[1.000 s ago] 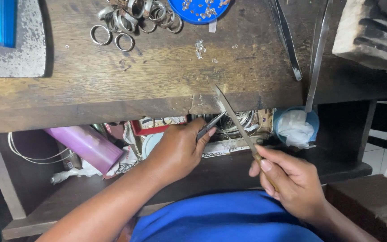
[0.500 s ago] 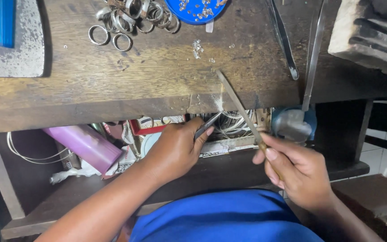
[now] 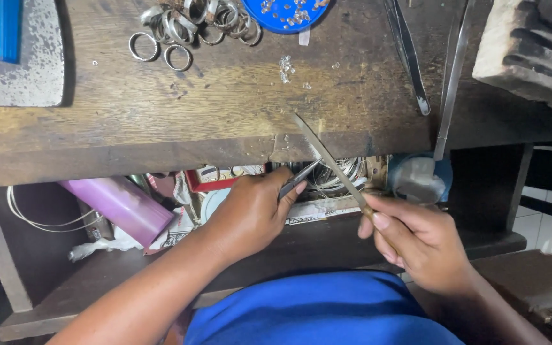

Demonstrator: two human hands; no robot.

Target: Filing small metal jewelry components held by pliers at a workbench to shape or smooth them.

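— Worn brown wood made up the workbench, didn't it? What lay on top?

— Yes. A cluster of silver rings sat near the far edge, with a blue dish of small stones just beside them and long tweezers off to the right.

— And the hands?

— The right hand was closed around the handle of a slim metal file, whose tip reached up to the bench's front edge. The left hand was curled shut on a small gripping tool, its point aimed at the file just under that edge. What the tool pinched, I could not tell.

— Anything below?

— A purple tube lay on the shelf under the bench, left of the hands, among papers and wire.
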